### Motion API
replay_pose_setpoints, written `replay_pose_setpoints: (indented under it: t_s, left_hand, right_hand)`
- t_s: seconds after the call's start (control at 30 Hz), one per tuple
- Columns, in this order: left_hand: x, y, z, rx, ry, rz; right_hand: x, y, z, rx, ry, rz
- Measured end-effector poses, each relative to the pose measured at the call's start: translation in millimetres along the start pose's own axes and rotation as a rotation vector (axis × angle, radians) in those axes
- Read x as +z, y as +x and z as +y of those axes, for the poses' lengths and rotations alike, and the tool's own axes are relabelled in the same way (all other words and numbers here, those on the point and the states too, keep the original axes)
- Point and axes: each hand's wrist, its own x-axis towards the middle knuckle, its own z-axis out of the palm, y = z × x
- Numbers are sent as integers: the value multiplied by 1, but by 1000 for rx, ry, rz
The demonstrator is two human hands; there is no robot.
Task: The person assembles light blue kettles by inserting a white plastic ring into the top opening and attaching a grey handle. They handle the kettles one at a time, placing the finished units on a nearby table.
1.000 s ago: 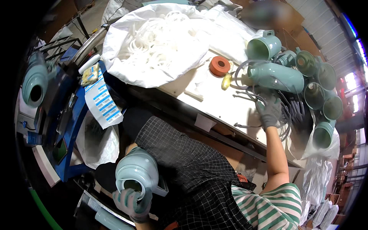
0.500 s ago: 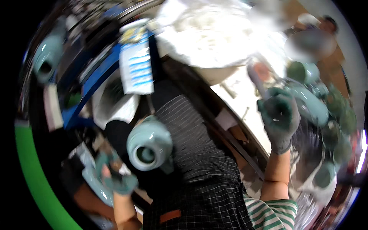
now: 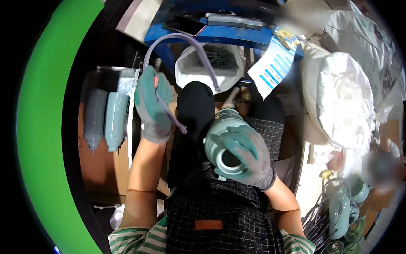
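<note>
My left hand (image 3: 154,103), in a grey and green coated glove, is closed round a thin grey-purple tube (image 3: 175,37). One end of the tube pokes out below the fingers; the longer part loops up and over to the right. On my lap, a pale green bottle-shaped shell (image 3: 213,135) lies with its round dark opening towards me. My right hand (image 3: 249,156), gloved alike, grips the shell around its rim, its fingers partly covering the opening.
Left of me, one dark grey bottle-shaped shell (image 3: 95,116) and one pale green one (image 3: 116,118) lie in a tray. A white sack (image 3: 186,70) stands ahead under a blue stool (image 3: 160,31). To the right are another white sack (image 3: 315,84), more green shells (image 3: 338,211) and bundled tubes (image 3: 311,222).
My view has turned left. The tube is now in my left hand, which earlier was near the tray. My right hand has come from the right-hand table onto the shell in my lap.
</note>
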Motion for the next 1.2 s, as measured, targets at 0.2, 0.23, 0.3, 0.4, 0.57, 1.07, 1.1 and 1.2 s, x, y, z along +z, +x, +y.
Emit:
replay_pose_setpoints:
  t_s: [0.2,0.23,0.3,0.4,0.57,1.07,1.1,1.2]
  left_hand:
    - [53,-43,-37,-433,-414,55]
    - [66,-50,-34,-562,-561,0]
    - [68,-44,-20,-836,-944,-179]
    - [82,-42,-6,-841,-772,-127]
    - [92,-57,-1,-908,-685,-228]
    - [19,-50,-7,-685,-1074,-598]
    - [10,-58,7,-702,-999,-555]
    - [29,-77,18,-149,363,-163]
  right_hand:
    - [-48,-12,12,42,284,147]
    - [-51,-16,17,39,302,158]
    - [-52,-24,21,52,344,221]
    - [-38,-38,14,84,451,331]
    - [-59,-29,-7,89,315,90]
    - [-55,38,-8,578,1001,822]
    - [-40,30,5,586,1039,656]
    - [-11,20,19,460,1535,446]
